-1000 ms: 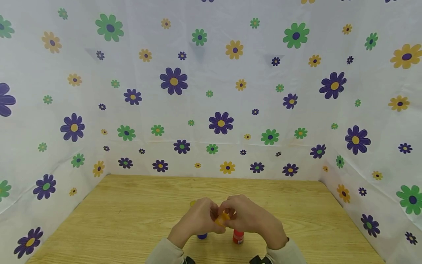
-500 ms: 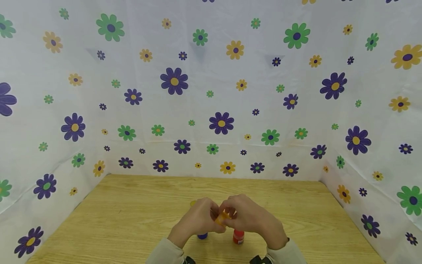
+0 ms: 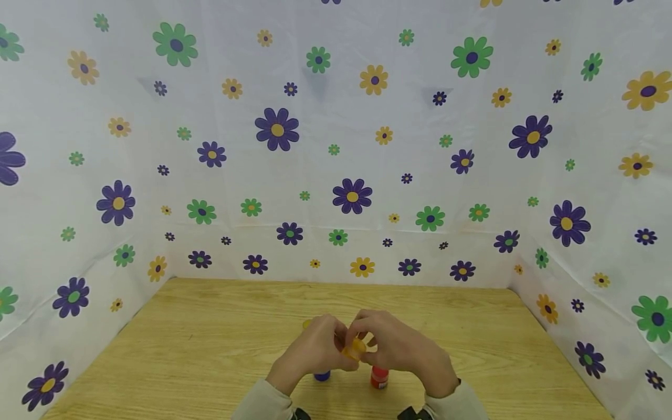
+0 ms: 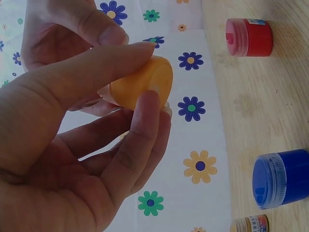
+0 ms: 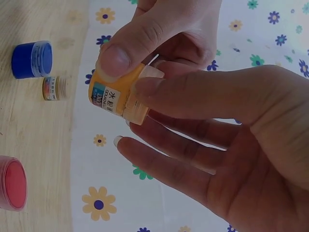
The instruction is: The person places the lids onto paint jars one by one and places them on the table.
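A small yellow-orange gouache paint jar [image 3: 357,348] is held up between both hands above the table. My left hand [image 3: 317,345] pinches its body [image 4: 140,87] between thumb and fingers. In the right wrist view the printed label shows on the jar [image 5: 108,94], which lies tilted on its side. My right hand [image 3: 396,343] has its thumb on the pale screw cap [image 5: 136,110], and a finger seems to press the cap's far side. The other right fingers stretch loosely below, apart from the jar. Whether the cap is loose cannot be seen.
A red paint jar [image 3: 379,377] and a blue paint jar [image 3: 322,377] stand on the wooden table [image 3: 210,350] near me. Farther back is a small yellow jar [image 3: 307,323], partly behind my left hand. Flowered cloth [image 3: 236,186] encloses the back and sides.
My right fingers have shifted and spread a little at the cap, showing more of the jar. My left hand and the jars on the table stay put.
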### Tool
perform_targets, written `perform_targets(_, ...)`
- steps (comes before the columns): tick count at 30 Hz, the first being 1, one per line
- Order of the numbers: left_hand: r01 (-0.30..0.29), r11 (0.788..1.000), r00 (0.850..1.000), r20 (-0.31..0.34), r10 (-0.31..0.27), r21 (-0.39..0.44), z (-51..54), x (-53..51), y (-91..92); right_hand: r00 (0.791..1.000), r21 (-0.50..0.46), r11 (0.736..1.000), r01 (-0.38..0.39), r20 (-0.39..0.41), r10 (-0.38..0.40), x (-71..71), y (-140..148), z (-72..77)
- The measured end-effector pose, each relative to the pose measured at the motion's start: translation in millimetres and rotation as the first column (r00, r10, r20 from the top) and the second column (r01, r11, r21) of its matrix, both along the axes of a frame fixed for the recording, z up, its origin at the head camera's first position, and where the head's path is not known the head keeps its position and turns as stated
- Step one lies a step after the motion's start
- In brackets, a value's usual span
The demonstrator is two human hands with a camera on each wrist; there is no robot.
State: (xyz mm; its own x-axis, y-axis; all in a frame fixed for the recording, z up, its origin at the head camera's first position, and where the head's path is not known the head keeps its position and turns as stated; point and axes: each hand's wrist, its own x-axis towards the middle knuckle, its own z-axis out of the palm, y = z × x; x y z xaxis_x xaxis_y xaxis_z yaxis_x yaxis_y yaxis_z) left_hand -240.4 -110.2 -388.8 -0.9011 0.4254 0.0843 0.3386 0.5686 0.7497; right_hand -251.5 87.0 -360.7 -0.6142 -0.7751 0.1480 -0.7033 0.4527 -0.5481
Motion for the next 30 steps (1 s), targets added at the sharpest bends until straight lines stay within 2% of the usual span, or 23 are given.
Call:
perform_targets(11, 0.004, 1.000, 1.000, 0.000, -0.004, -0.005, -0.8, -0.5, 0.7, 1.000, 0.012, 1.000, 0.022, 0.006, -0.022, -2.8, 0.1, -2.1)
perform_targets(20, 0.003, 1.000, 1.000, 0.016, -0.003, 0.017, -1.1, 0.2, 0.7, 0.998, -0.003, 1.000, 0.021, -0.054, -0.021, -3.1, 1.9, -1.7)
perform_targets(30, -0.005, 1.000, 1.000, -0.009, 0.005, 0.031, -1.3, 1.4, 2.7, 0.999, 0.006, 1.000, 0.029, -0.024, -0.029, -2.8, -0.7, -2.3)
